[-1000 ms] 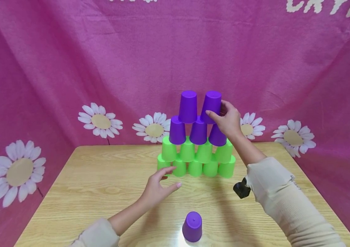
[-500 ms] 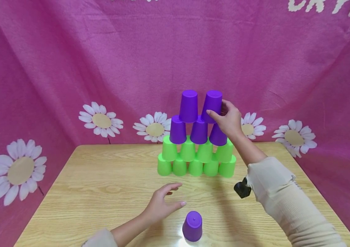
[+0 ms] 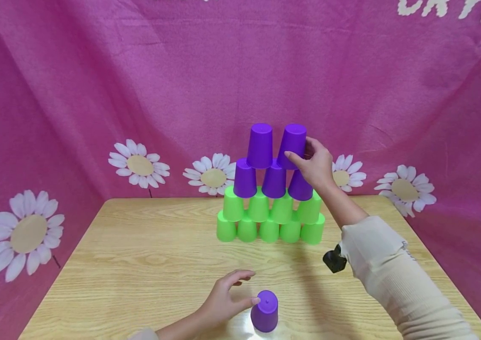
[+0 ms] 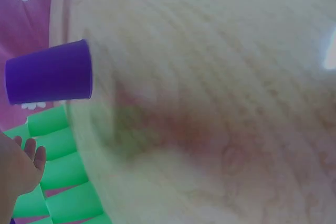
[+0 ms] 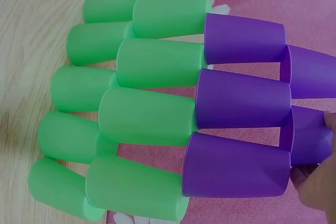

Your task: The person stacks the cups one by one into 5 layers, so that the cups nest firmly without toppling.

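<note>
A pyramid of upside-down cups stands toward the back of the table. Its two lower rows are green cups (image 3: 269, 231), and above them comes a row of purple cups (image 3: 274, 182). Two more purple cups form the top; my right hand (image 3: 318, 165) holds the right one (image 3: 294, 137), thumb in front and fingers at its far side. In the right wrist view that held cup (image 5: 312, 135) meets the row beneath. Near the front, a single purple cup (image 3: 265, 317) stands upside down. My left hand (image 3: 225, 297) is beside it, fingers spread, thumb tip overlapping its upper edge.
The wooden table (image 3: 138, 255) runs back to a pink cloth (image 3: 172, 85) printed with daisies, which hangs behind and at both sides. A small black device (image 3: 334, 259) sits at the right wrist, under the sleeve cuff.
My left hand has come back from in front of the green cups toward the single purple cup near the front. The right hand stays on the top right cup.
</note>
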Demonstrator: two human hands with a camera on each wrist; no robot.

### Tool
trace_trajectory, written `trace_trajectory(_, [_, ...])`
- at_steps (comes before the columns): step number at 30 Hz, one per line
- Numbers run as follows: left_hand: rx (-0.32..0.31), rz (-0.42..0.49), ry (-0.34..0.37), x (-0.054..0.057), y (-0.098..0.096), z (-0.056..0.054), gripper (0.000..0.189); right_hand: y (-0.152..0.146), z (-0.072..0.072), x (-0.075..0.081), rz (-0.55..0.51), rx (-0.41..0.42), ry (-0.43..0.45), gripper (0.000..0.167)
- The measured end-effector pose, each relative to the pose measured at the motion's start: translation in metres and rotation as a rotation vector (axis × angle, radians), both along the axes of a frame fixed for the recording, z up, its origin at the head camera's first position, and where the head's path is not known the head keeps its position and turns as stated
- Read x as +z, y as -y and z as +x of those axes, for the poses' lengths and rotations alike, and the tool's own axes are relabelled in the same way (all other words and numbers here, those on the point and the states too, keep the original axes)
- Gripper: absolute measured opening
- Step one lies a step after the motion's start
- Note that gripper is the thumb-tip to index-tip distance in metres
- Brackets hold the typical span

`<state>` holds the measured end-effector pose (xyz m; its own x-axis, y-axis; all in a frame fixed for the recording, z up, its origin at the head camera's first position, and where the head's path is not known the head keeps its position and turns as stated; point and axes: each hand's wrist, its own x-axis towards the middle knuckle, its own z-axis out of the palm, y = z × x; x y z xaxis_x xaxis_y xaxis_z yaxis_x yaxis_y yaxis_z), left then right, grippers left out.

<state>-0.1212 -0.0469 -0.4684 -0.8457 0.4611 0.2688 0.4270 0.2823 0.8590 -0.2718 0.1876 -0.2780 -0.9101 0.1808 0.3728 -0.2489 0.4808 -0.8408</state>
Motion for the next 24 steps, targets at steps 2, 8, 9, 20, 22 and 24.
trace_trajectory(2, [-0.027, 0.011, -0.029, -0.005, -0.001, 0.002, 0.045, 0.0, 0.0, 0.0, 0.005, 0.001, 0.001, 0.057])
trace_trajectory(8, [-0.09, 0.043, -0.074, -0.019, -0.003, 0.006, 0.047, 0.0, -0.001, 0.001, 0.018, 0.004, 0.006, 0.057])
trace_trajectory(9, [-0.097, 0.047, -0.068, -0.021, -0.003, 0.007, 0.048, 0.001, -0.001, 0.001, 0.018, 0.004, 0.006, 0.057])
trace_trajectory(20, [-0.144, 0.084, 0.022, -0.038, -0.006, 0.011, 0.05, 0.0, -0.002, 0.0, 0.02, -0.004, 0.011, 0.058])
trace_trajectory(22, [-0.146, 0.074, 0.024, -0.04, -0.006, 0.011, 0.051, 0.0, -0.001, 0.0, 0.021, -0.009, 0.013, 0.058])
trace_trajectory(24, [-0.149, 0.059, 0.03, -0.041, -0.007, 0.01, 0.053, -0.001, -0.001, 0.001, 0.021, -0.012, 0.012, 0.058])
